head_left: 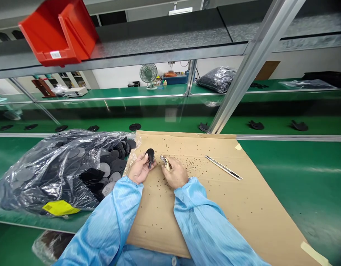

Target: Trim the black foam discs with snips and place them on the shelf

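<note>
Centre of frame: the left hand (139,169) pinches a small black oval part (150,156) between thumb and fingers, holding it on edge and turned toward the right hand (174,171), presumably so its rim faces the tool. The right hand is closed around a small metal cutter (164,160), its tip just beside the part; I cannot tell whether tip and part touch. Both hands hover over a sheet of cardboard (242,207), which covers the green bench (311,184) and is speckled with dark specks (187,166), likely there to catch them. Left of frame, a clear plastic bag (48,166) spills more black parts within reach of the left hand. Right of centre, a slim metal tool (223,168) lies unused on the cardboard. Upper left, a red bin (59,33) sits on the shelf.
</note>
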Motion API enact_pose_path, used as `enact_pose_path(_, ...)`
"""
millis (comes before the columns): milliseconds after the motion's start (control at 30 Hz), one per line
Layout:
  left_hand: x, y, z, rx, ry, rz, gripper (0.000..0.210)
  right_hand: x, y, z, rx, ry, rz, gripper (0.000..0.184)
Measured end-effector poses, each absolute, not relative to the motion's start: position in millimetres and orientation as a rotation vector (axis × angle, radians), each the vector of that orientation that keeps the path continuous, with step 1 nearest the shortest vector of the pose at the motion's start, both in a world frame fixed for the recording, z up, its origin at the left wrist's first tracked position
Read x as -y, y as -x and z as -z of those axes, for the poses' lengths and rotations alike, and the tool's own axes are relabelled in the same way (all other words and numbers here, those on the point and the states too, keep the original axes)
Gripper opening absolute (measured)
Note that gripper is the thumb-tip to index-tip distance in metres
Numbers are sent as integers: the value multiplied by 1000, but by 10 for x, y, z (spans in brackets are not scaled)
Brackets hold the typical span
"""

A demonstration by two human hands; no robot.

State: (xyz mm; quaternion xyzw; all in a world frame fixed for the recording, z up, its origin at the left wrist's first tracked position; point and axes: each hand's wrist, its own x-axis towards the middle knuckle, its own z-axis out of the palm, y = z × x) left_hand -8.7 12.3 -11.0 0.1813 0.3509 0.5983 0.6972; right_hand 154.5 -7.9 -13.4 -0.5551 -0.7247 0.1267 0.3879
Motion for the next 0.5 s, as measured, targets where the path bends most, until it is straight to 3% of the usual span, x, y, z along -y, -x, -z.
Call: enact_pose_path(500, -109, 147, 72, -679, -246, -1249, 10, 139, -1484, 137, 2161, 1343, -199, 31)
